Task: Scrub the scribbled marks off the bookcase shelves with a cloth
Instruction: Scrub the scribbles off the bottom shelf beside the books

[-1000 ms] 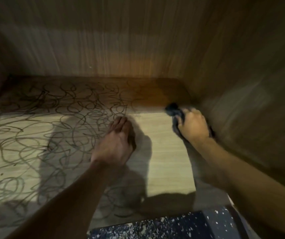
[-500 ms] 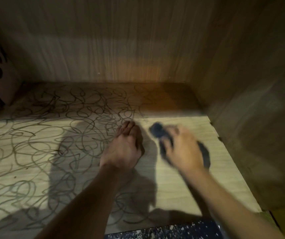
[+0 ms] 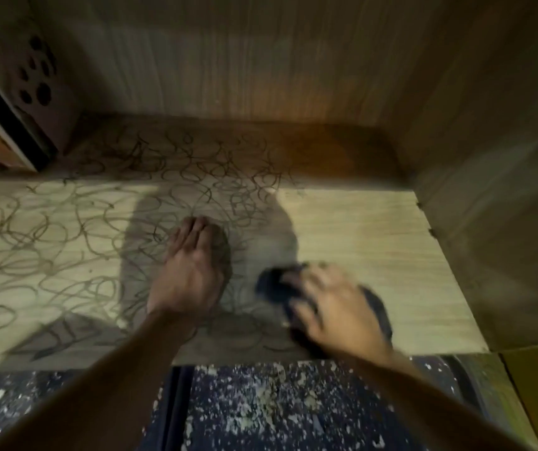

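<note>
A: What takes up most of the view?

B: The bookcase shelf, a pale wood-grain board boxed in by a wooden back panel and a wooden side wall on the right. The strip along the back edge lies in shadow; the front part is lit.

A: And below it?

B: A dark speckled floor runs under the shelf's front edge. At the far left corner stands a brownish panel with round dark holes.

A: Where are the marks?

B: The scribbled marks, looping dark lines, cover the shelf from its left edge to about the middle, front to back. The right part of the board, up to the side wall, shows bare grain.

A: The hands?

B: The left hand rests flat near the middle of the shelf, fingers straight and together, lying on the scribbles. The right hand is just beside it, near the front edge, blurred, with its grip spread down over the cloth.

A: The cloth itself?

B: Dark, bunched under that palm on the board, sticking out on the left and right sides of the hand. Whether the fingers curl round it I cannot tell.
</note>
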